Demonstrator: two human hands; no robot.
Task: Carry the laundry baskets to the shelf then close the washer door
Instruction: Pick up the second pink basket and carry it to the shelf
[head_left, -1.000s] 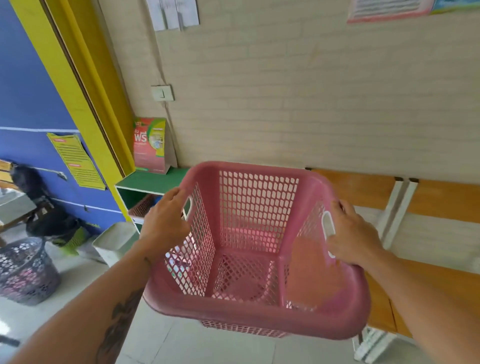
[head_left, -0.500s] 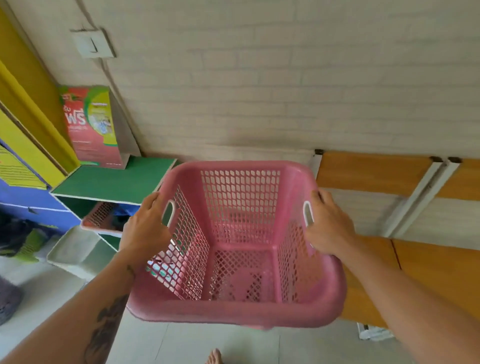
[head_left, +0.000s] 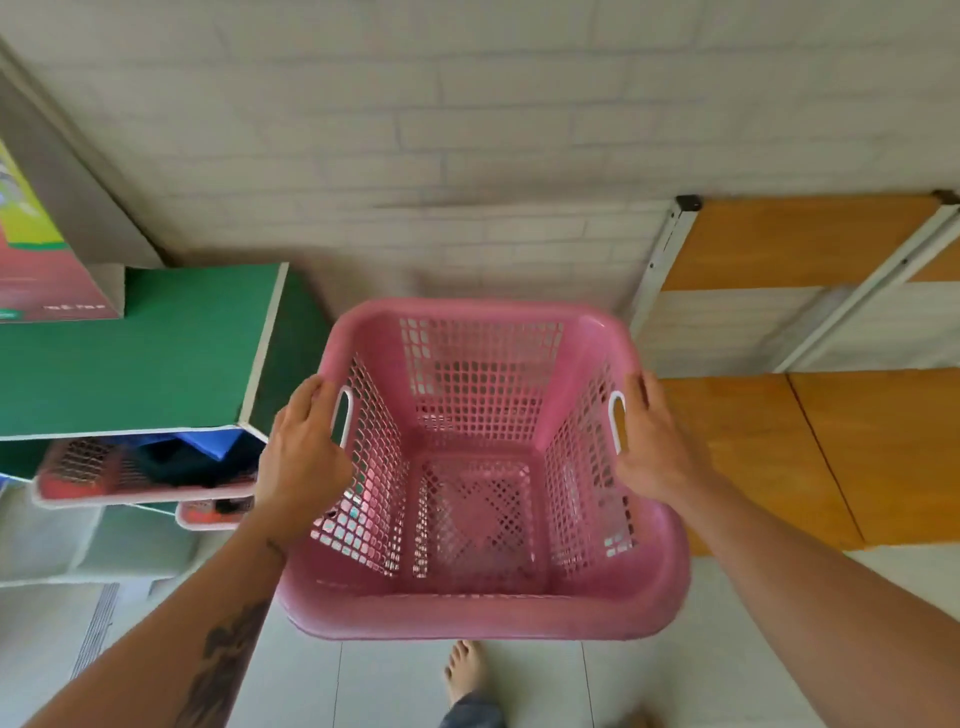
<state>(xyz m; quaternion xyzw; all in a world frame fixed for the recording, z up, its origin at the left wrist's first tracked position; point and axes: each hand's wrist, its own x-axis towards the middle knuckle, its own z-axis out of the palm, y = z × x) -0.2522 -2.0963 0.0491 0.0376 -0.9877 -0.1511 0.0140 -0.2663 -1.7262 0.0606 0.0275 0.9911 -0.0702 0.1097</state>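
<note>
Basket (head_left: 483, 608), pink and empty, hangs in the air between the two hands, over the pale tiled floor (head_left: 405, 686) and just in front of the brick wall (head_left: 467, 130). The left hand (head_left: 304, 457) grips its left rim, fingers curled over the edge beside the white handle slot; the right hand (head_left: 657, 447) grips the right rim the same way, beside the other slot. Both hands are clenched on the basket.

Against half a second ago, the view has tipped further down and closer to the wall: the basket's mouth now faces the camera more squarely, its mesh bottom is in full view, and a bare foot (head_left: 465, 673) shows plainly below it where only toes showed before. The wall switch has gone out of view, and the box (head_left: 36, 270) on the green shelf (head_left: 156, 353) is cut off at the left edge. The grip on both rims is unchanged.

The green shelf stands at left, its corner just beside the left hand. Under its top sit two other pink baskets (head_left: 119, 478), one lower than the other, the upper one holding dark and blue cloth. At right, orange boards (head_left: 795, 239) on a white metal frame run along the wall, near the right hand. The left forearm bears a dark tattoo.
</note>
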